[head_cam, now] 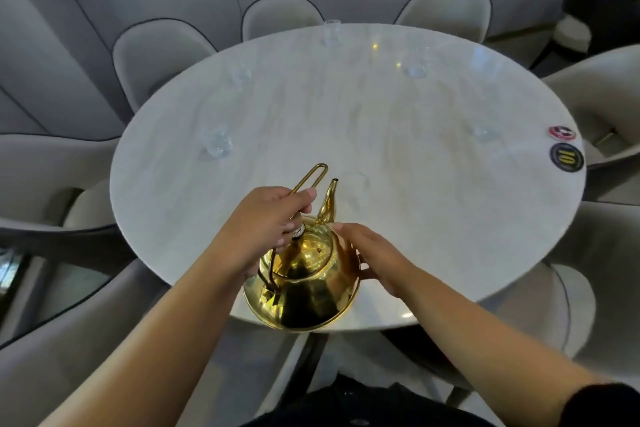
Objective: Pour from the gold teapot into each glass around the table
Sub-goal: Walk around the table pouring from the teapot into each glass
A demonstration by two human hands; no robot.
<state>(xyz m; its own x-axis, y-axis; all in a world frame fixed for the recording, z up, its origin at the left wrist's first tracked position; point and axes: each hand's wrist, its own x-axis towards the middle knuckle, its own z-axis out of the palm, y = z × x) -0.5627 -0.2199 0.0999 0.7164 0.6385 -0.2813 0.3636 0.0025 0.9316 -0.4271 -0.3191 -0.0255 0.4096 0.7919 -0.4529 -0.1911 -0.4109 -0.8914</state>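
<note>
Pale grey upholstered chairs [156,52] ring a round white marble table [381,135]. On the table's left side stands a small clear glass [216,142], with a second clear glass [239,74] farther back.

At the near edge, the person's left hand [266,229] has its fingers curled tight round the thin gold wire handle [311,177] of a shiny, round-bellied gold teapot [304,288]. The teapot is over the table's near rim, tipped away from the person; whether its base touches the marble I cannot tell. Its slim spout [330,199] points at a faint nearest glass [356,191] just beyond it.

The right hand [374,253] lies open, fingers straight, pressed flat against the teapot's right flank.

A far glass [332,32] stands at the back edge, a blurred glass [415,64] to its right, and a right-side glass [483,132] nearer. At the right rim lie a red round disc [561,132] and a black-and-gold round disc [567,157], just beside each other.
</note>
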